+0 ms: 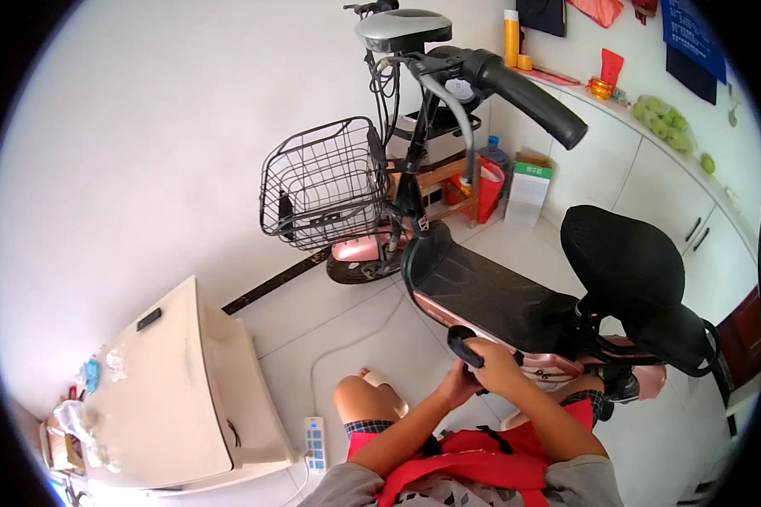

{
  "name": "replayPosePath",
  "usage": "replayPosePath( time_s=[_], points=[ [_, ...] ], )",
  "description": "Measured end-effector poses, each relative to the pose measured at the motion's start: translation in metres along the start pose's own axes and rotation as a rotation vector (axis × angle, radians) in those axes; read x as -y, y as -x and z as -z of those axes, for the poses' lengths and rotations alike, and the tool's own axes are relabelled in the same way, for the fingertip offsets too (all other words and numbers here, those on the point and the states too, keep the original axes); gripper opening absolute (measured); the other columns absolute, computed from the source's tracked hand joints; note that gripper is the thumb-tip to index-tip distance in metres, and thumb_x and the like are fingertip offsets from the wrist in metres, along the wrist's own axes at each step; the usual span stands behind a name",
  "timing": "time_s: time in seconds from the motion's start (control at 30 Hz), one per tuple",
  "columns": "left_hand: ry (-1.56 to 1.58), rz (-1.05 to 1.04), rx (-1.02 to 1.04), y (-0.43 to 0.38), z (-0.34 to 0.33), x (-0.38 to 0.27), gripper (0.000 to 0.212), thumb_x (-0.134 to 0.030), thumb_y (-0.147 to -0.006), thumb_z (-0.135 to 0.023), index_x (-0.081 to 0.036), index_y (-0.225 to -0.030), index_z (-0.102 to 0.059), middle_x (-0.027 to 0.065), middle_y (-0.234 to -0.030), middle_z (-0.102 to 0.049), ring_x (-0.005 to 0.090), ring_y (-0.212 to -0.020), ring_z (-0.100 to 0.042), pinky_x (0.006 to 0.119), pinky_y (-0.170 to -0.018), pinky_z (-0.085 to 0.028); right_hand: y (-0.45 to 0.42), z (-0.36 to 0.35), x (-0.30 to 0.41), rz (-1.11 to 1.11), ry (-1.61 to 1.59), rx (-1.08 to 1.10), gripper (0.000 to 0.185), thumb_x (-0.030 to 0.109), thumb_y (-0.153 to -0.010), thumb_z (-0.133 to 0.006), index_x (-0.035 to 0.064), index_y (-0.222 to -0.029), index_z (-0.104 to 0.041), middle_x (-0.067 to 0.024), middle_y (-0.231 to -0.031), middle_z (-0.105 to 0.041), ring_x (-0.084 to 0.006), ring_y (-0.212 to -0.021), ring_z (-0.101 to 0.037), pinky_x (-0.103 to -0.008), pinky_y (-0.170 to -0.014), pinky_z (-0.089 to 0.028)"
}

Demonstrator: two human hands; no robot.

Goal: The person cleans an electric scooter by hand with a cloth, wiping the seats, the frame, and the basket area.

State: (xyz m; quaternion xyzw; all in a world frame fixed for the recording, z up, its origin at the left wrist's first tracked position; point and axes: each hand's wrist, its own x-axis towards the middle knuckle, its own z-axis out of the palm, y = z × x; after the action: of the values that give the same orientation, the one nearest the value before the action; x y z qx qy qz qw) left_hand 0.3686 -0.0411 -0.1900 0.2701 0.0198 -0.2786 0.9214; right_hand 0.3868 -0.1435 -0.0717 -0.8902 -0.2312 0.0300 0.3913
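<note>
Both my hands are together in front of my lap, close to the near side of a pink electric scooter (482, 285). A black object (464, 347) with a rounded end is gripped by my right hand (493, 367); its exact kind I cannot tell. My left hand (460, 385) is closed around the lower part of it, mostly hidden by the right. The scooter's black footboard (491, 285) lies just beyond, with its black saddle (621, 253) to the right and a black wire basket (326, 184) at the front. A rubber handlebar grip (533, 101) points to the right.
A cream cabinet (158, 393) bearing a black remote control (149, 319) stands at left. On the tiled floor lies a power strip (315, 443) with cables. Behind the scooter are a wooden stool (447, 180), a white and green box (528, 190) and white wall cupboards (659, 190).
</note>
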Motion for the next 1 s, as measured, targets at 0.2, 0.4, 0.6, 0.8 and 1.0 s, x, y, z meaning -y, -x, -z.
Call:
replayPosePath(
  time_s=[0.2,0.4,0.6,0.8,1.0],
  points=[
    [0.094,-0.198,-0.288,-0.028,0.029,0.017,0.063,-0.063,-0.082,-0.034,-0.015,-0.122,-0.039,0.0051,-0.123,-0.044,0.0197,-0.114,-0.042,0.038,-0.097,-0.032,0.027,0.034,0.038,0.047,-0.475,-0.28,0.02,0.003,-0.078,-0.054,-0.0051,-0.096,-0.054,-0.0146,-0.087,-0.061,-0.0217,-0.08,-0.06,-0.0303,-0.073,-0.045],
    [0.314,-0.35,0.429,-0.02,0.053,0.017,0.04,-0.037,-0.088,-0.034,-0.01,-0.111,-0.052,0.0129,-0.11,-0.055,0.0283,-0.101,-0.053,0.04,-0.09,-0.041,0.043,0.061,0.056,0.195,-0.382,0.107,0.032,0.01,-0.076,-0.059,-0.0026,-0.105,-0.052,-0.0171,-0.097,-0.057,-0.0268,-0.086,-0.056,-0.0334,-0.077,-0.043],
    [0.406,-0.507,0.225,0.017,-0.106,-0.115,0.035,-0.029,-0.087,-0.039,-0.003,-0.104,-0.053,0.0125,-0.097,-0.058,0.0255,-0.093,-0.053,0.037,-0.089,-0.041,0.057,0.115,0.046,0.272,-0.141,0.21,0.035,0.011,-0.076,-0.059,-0.0014,-0.108,-0.052,-0.0169,-0.116,-0.05,-0.0303,-0.111,-0.046,-0.0338,-0.094,-0.036],
    [-0.234,-0.967,0.398,0.041,-0.281,-0.224,0.047,-0.036,-0.089,-0.034,-0.002,-0.121,-0.043,0.0144,-0.116,-0.051,0.0261,-0.105,-0.05,0.037,-0.093,-0.038,0.066,0.192,0.03,0.251,-0.154,-0.366,0.018,0.001,-0.074,-0.055,0.0033,-0.091,-0.062,-0.0123,-0.105,-0.058,-0.0211,-0.091,-0.058,-0.0297,-0.076,-0.047],
    [-1.901,-1.373,-0.154,-0.009,-0.287,-0.303,0.052,-0.027,-0.089,-0.037,0.006,-0.129,-0.031,0.0225,-0.134,-0.029,0.0341,-0.127,-0.022,0.034,-0.105,-0.014,0.031,0.28,-0.006,0.232,0.178,-0.673,0.016,0.009,-0.085,-0.049,-0.0001,-0.093,-0.059,-0.0112,-0.101,-0.058,-0.0179,-0.094,-0.054,-0.0263,-0.082,-0.041]
  ],
)
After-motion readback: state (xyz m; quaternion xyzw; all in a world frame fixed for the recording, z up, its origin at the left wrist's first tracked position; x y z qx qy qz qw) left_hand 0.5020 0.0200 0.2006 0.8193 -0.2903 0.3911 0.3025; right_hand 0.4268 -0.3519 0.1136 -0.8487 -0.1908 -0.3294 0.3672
